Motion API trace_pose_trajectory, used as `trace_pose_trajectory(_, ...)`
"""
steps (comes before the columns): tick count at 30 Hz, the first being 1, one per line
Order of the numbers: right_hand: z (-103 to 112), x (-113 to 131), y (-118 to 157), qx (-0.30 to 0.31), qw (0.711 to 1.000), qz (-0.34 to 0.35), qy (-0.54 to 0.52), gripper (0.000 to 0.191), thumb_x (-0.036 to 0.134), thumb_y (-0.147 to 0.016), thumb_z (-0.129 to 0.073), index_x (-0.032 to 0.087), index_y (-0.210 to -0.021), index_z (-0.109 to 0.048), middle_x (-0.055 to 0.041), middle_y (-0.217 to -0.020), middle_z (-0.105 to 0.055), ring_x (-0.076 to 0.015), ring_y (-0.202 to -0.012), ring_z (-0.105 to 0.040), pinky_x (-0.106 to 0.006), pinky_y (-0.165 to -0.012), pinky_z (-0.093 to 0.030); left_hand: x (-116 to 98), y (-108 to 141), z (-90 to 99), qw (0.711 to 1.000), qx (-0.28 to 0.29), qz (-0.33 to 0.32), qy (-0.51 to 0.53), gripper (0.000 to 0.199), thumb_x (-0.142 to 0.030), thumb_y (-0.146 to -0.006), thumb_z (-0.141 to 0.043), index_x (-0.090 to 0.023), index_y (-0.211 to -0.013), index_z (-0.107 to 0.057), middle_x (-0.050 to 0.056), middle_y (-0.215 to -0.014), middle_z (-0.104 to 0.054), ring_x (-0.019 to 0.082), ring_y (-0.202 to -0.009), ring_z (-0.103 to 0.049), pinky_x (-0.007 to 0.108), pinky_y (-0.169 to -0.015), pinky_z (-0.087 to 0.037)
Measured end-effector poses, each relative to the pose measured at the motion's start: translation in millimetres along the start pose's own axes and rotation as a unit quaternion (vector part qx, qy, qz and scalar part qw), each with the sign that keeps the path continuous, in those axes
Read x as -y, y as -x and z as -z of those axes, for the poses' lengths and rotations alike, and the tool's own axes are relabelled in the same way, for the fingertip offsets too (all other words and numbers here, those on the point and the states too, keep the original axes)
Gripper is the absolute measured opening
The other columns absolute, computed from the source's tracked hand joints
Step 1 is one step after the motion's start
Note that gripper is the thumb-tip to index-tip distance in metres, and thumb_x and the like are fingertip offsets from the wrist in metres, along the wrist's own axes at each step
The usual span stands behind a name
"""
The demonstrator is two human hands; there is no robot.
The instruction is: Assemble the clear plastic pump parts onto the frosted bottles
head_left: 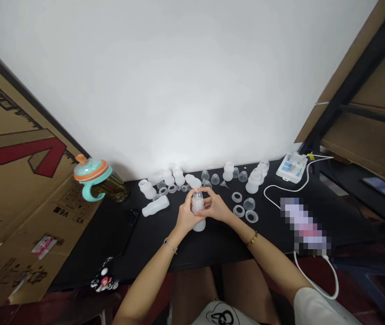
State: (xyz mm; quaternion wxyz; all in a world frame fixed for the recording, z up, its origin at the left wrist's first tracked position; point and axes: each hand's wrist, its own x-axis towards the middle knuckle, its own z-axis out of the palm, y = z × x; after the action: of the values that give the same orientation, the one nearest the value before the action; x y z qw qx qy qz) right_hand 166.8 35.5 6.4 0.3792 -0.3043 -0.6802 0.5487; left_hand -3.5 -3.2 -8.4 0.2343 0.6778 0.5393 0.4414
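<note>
A small white baby bottle (pixel 198 224) with a clear dome cap stands upright near the table's front middle. My left hand (pixel 186 212) is closed around its left side. From the right, my right hand (pixel 217 207) grips its upper part, fingers and thumb curled round the cap and neck. Just behind my hands lie white bottle bodies (pixel 178 175), clear dome caps (pixel 215 179) and a small clear funnel (pixel 224 184). To the right are clear collar rings (pixel 239 211) and another dome cap (pixel 249 204). One white bottle body (pixel 155 206) lies on its side at the left.
A teal-lidded drink jug (pixel 103 180) stands at the left by a cardboard box (pixel 20 180). On the right are a white power strip (pixel 292 167), a cable and a blurred-out phone-like object (pixel 304 225). A black phone (pixel 126 230) lies at the left on the black table (pixel 165 253).
</note>
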Motion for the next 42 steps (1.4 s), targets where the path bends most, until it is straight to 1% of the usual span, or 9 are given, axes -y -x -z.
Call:
trace_pose_trajectory(8, -5, 0, 0, -0.007, 0.995, 0.055, 0.078, 0.086, 0.031, -0.075, -0.083, 0.025, -0.15, -0.04, -0.0024, -0.1, -0.078, -0.02, -0.077, -0.075, -0.03, -0.072, -0.061, 3, -1, 0.4, 0.997, -0.018, 0.008, -0.075, 0.09, -0.039, -0.076, -0.076, -0.025, -0.154, -0.034, 0.011, -0.134, -0.069, 0.028, -0.103, -0.075, 0.036, -0.085, -0.058)
trace_pose_trajectory(13, -2, 0, 1, -0.054, 0.979, 0.059, 0.186, 0.085, 0.032, -0.08, -0.078, 0.029, -0.156, -0.039, -0.0062, -0.125, -0.072, -0.0253, -0.101, -0.075, -0.038, -0.089, -0.06, 2, -3, -0.4, 0.997, -0.013, 0.0, -0.081, 0.109, -0.036, -0.079, -0.075, -0.023, -0.163, -0.006, 0.015, -0.14, -0.064, 0.027, -0.111, -0.071, 0.036, -0.084, -0.059)
trace_pose_trajectory(17, 7, -3, -2, -0.104, 0.968, 0.041, 0.224, 0.093, 0.03, -0.082, -0.075, 0.031, -0.162, -0.027, -0.0069, -0.132, -0.068, -0.0277, -0.115, -0.069, -0.043, -0.1, -0.057, 2, -6, -1.2, 0.997, -0.019, -0.022, -0.069, 0.109, -0.036, -0.081, -0.074, -0.027, -0.164, -0.003, 0.015, -0.148, -0.055, 0.023, -0.111, -0.068, 0.03, -0.073, -0.058)
trace_pose_trajectory(22, 16, -8, -7, -0.154, 0.962, 0.049, 0.22, 0.093, 0.028, -0.082, -0.074, 0.029, -0.162, -0.026, -0.0073, -0.131, -0.068, -0.0272, -0.117, -0.067, -0.043, -0.099, -0.058, 5, -9, -0.3, 0.998, -0.034, -0.011, -0.054, 0.093, -0.04, -0.086, -0.071, -0.027, -0.161, -0.018, 0.009, -0.133, -0.063, 0.015, -0.087, -0.066, 0.025, -0.065, -0.053)
trace_pose_trajectory(27, 19, -13, -10, -0.16, 0.961, 0.061, 0.216, 0.09, 0.031, -0.082, -0.075, 0.027, -0.16, -0.03, -0.0084, -0.131, -0.067, -0.0269, -0.117, -0.066, -0.042, -0.095, -0.06, 5, -10, 2.2, 0.996, -0.032, -0.026, -0.076, 0.024, -0.038, -0.095, -0.059, -0.021, -0.109, -0.066, 0.001, -0.095, -0.067, 0.01, -0.065, -0.057, 0.024, -0.066, -0.047)
trace_pose_trajectory(34, 20, -22, -12, -0.157, 0.96, 0.049, 0.229, 0.09, 0.035, -0.081, -0.077, 0.026, -0.159, -0.033, -0.0112, -0.133, -0.064, -0.0281, -0.12, -0.063, -0.045, -0.097, -0.058, 3, -11, 2.8, 0.994, 0.006, -0.025, -0.106, 0.025, -0.037, -0.095, -0.054, -0.02, -0.079, -0.062, -0.003, -0.068, -0.054, 0.011, -0.061, -0.05, 0.023, -0.062, -0.036)
trace_pose_trajectory(37, 20, -13, -8, -0.162, 0.953, 0.109, 0.231, 0.091, 0.04, -0.078, -0.081, 0.025, -0.156, -0.036, -0.014, -0.143, -0.057, -0.0307, -0.131, -0.056, -0.048, -0.107, -0.05, 1, -10, 3.0, 0.992, 0.025, -0.018, -0.123, 0.025, -0.032, -0.092, -0.054, -0.02, -0.07, -0.054, -0.005, -0.061, -0.046, 0.011, -0.057, -0.044, 0.024, -0.06, -0.032)
trace_pose_trajectory(39, 22, -3, -4, -0.202, 0.938, 0.148, 0.239, 0.077, 0.044, -0.081, -0.078, 0.024, -0.147, -0.046, -0.0147, -0.144, -0.056, -0.0315, -0.133, -0.053, -0.048, -0.111, -0.045, -1, -10, 3.3, 0.99, 0.028, -0.02, -0.135, 0.024, -0.027, -0.089, -0.053, -0.021, -0.067, -0.049, -0.006, -0.06, -0.042, 0.011, -0.056, -0.041, 0.025, -0.061, -0.031)
trace_pose_trajectory(42, 28, 10, 0, -0.284, 0.92, 0.101, 0.252, 0.038, 0.048, -0.092, -0.062, 0.022, -0.119, -0.064, -0.0119, -0.113, -0.07, -0.0285, -0.107, -0.063, -0.043, -0.097, -0.051, -2, -10, 4.1, 0.987, 0.023, -0.019, -0.155, 0.023, -0.023, -0.086, -0.053, -0.021, -0.064, -0.045, -0.005, -0.06, -0.042, 0.011, -0.057, -0.042, 0.025, -0.062, -0.031)
